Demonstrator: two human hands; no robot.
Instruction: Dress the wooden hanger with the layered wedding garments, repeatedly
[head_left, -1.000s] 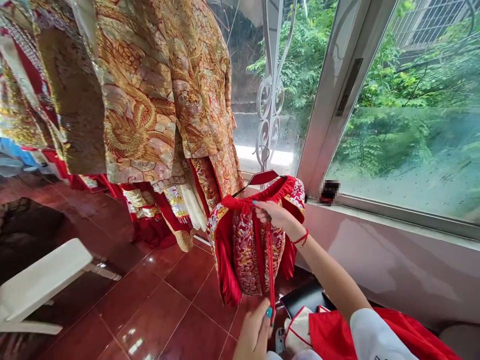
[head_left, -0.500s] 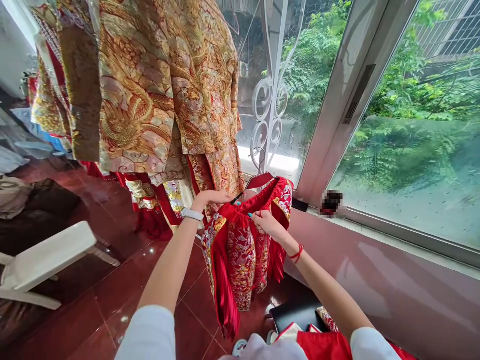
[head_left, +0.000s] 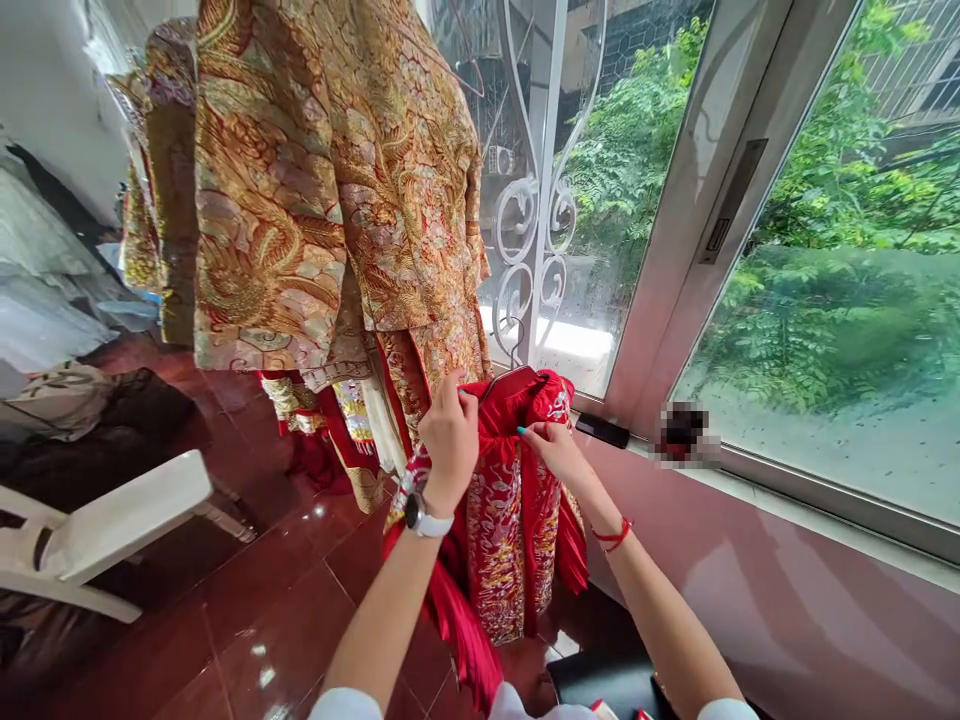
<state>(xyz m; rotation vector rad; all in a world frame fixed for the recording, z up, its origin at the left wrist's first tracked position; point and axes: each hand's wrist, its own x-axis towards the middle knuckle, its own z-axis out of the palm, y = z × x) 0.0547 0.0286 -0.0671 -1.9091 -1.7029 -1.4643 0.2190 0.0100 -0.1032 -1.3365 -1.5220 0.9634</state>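
Note:
A red skirt [head_left: 499,540] with gold and silver embroidery and pleated side panels hangs upright before me. Inside its gathered waistband sits a hanger [head_left: 516,350], its thin hook rising above the cloth. My right hand [head_left: 556,452] pinches the front of the waistband between thumb and fingers. At the waistband's left end my left hand [head_left: 451,440] is closed on the skirt, back of the hand toward me; its fingertips are partly hidden. Just behind that hand hangs a gold embroidered jacket [head_left: 409,200].
A white chair [head_left: 142,510] stands at left on the red tiled floor [head_left: 277,590]. To the right are a window sill with a dark flat object [head_left: 602,430] and a sliding window [head_left: 825,350]. A black seat [head_left: 600,680] is below the skirt.
My left hand has turned upright and moved from the hanger's side onto the waistband's left end. My right hand keeps its pinch. The hanger's hook now shows above the skirt.

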